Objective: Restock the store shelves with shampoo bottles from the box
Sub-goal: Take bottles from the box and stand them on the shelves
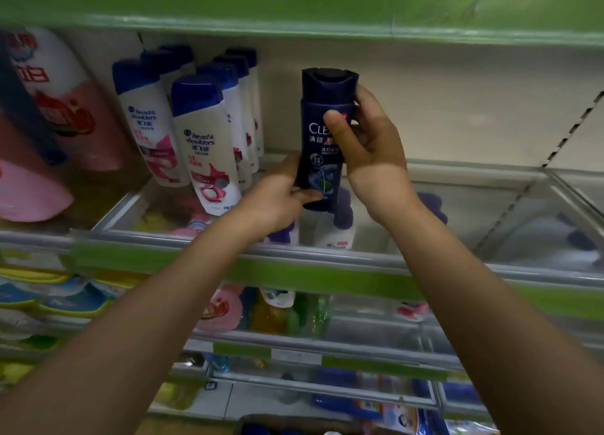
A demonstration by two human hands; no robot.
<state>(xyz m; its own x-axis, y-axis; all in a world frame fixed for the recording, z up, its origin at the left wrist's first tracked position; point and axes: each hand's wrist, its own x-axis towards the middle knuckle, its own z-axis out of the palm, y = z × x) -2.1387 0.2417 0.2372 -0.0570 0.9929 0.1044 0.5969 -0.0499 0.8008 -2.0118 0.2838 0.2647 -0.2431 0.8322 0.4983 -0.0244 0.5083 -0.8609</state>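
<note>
Two hands on one dark blue shampoo bottle [323, 140] — right hand [369, 150] wraps upper body, thumb across label; left hand [277, 196] pinches base. Bottle upright, above glass shelf [457, 186], right of white bottles [196, 130]. Likely rigid plastic, smooth, moderately heavy — grip mid-body, support base.

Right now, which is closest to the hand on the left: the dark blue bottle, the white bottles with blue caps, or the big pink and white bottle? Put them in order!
Measured from the left hand in the head view:
1. Dark blue bottle, held in it, over the shelf's middle.
2. White bottles with blue caps, standing just left.
3. Big pink and white bottle, far left.
</note>
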